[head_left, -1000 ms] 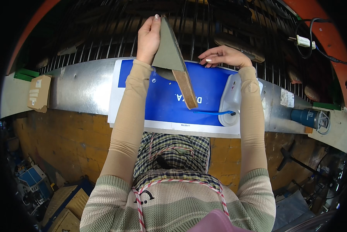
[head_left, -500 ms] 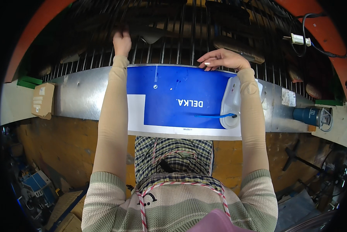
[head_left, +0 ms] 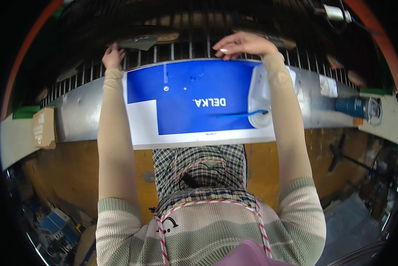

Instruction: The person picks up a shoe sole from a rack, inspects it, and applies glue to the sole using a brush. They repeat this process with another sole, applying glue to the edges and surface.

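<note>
- A large blue-and-white printed board [head_left: 194,104] lies flat across a curved metal worktop [head_left: 79,117], centred in front of the person.
- The right hand [head_left: 243,44] rests fingertips-down on the board's far edge, its grip released, fingers spread.
- The left hand [head_left: 112,56] reaches just past the board's far left corner, touching a flat grey piece [head_left: 141,41] on a wire rack [head_left: 185,46]; whether its grip is clenched on it, I cannot tell.
- A judgement: steady downward pressure from the right hand would keep the board from sliding.
- A translucent plastic jug [head_left: 260,99] sits at the board's right end.
- A small brown cardboard box [head_left: 43,128] sits far left; a blue cylindrical tool [head_left: 356,108] lies right.
</note>
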A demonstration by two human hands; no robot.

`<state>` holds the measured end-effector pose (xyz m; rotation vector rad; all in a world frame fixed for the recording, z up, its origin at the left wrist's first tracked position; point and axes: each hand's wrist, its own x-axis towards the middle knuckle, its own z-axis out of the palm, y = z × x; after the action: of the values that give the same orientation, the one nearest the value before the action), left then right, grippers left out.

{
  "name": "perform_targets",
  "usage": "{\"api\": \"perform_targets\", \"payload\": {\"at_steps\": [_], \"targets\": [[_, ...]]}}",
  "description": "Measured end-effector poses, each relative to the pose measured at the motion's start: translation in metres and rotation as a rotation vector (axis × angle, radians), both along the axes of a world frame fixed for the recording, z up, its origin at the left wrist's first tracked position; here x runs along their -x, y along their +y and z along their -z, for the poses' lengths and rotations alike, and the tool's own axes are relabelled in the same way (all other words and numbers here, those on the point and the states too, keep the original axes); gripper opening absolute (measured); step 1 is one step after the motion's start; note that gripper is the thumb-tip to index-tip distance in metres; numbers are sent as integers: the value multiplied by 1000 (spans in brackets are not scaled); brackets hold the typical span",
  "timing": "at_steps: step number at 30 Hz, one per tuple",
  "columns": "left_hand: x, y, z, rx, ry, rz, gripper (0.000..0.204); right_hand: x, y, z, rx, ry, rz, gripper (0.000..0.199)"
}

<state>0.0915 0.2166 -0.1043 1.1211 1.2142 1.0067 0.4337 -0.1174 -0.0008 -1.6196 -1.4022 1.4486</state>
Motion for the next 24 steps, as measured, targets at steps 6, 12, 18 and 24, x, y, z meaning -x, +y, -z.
{"api": "perform_targets", "payload": {"at_steps": [6,12,18,24], "targets": [[13,2,12,49,417,-113,55,1,0,6,-59,-150,130,47],[-39,-165,-68,-590,294,245,42,14,-20,-33,-418,-221,505,39],[-64,-340,-108,-651,637,1209,44,71,-137,-87,-402,-282,573,27],[-67,-377,-95,-93,402,1418,35,151,-217,-54,43,-391,851,38]]}}
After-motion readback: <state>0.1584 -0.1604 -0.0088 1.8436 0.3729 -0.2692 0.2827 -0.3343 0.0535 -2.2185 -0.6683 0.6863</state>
